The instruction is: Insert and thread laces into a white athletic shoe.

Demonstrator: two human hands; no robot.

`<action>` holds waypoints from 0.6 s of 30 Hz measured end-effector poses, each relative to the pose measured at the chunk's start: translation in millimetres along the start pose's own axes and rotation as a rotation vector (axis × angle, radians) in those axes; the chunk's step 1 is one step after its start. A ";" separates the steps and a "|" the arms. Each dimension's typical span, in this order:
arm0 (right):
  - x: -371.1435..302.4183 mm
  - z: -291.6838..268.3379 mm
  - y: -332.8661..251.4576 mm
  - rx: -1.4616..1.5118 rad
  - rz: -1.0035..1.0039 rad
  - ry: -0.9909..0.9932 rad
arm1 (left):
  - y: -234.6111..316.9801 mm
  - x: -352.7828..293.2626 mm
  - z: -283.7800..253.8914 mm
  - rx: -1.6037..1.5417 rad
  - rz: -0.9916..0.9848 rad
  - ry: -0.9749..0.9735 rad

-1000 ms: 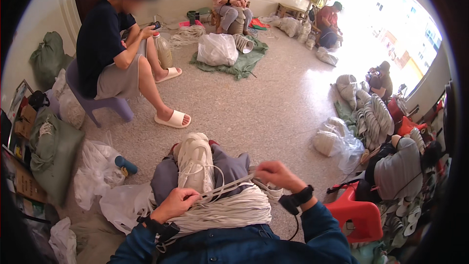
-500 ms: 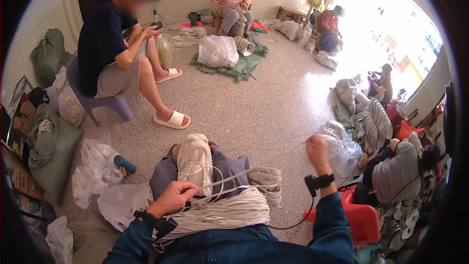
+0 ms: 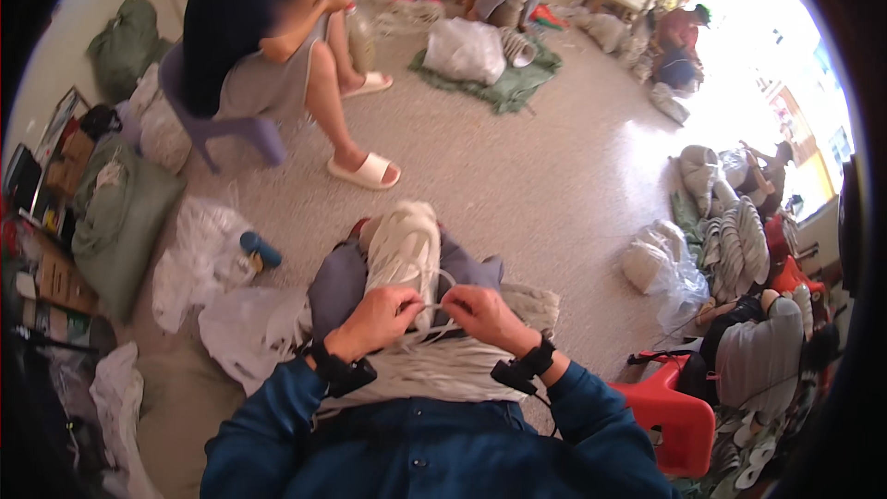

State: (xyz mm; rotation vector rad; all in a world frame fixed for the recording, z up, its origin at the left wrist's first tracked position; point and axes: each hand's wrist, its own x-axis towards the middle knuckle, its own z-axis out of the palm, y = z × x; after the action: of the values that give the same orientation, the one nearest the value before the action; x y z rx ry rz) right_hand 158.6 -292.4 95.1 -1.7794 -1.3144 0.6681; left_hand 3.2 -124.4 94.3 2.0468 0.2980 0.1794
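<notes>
Close together over my lap, both hands grip one flat white lace (image 3: 431, 307). My left hand (image 3: 381, 321) pinches it between thumb and finger, with my right hand (image 3: 487, 316) pinching it a short way to the right. Just beyond them, a white stack that looks like nested shoe uppers (image 3: 404, 245) stands between my knees, with a loose loop of lace by it. Across my lap lies a thick bundle of white laces (image 3: 407, 377), partly hidden under my wrists. More pale pieces (image 3: 536, 307) rest beside my right thigh.
A red plastic stool (image 3: 679, 411) stands at my right, near a person in grey bent low. White plastic bags (image 3: 199, 254), a blue bottle (image 3: 261, 248) and a green sack (image 3: 134, 222) lie left. Ahead, a person sits on a purple chair (image 3: 226, 125); others sit farther back.
My right hand has come from far out on the right back to beside my left hand, and the lace stretched between them is now short. The view has shifted downward and to the left.
</notes>
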 end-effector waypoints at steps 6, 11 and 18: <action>16.9 28.9 -4.1 0.059 -0.050 0.070 | -21.9 0.6 9.3 0.080 0.047 0.065; 22.7 31.3 3.8 -0.015 -0.040 0.016 | -15.0 0.1 -2.0 0.050 -0.014 0.047; 24.9 40.9 1.8 0.042 -0.058 0.099 | -21.9 4.4 -2.3 0.129 0.012 0.072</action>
State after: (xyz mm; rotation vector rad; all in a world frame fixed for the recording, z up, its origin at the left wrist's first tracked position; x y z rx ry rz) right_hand 135.0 -257.1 73.0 -1.7120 -1.2707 0.5645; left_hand 3.9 -111.3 76.1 2.1737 0.3499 0.2467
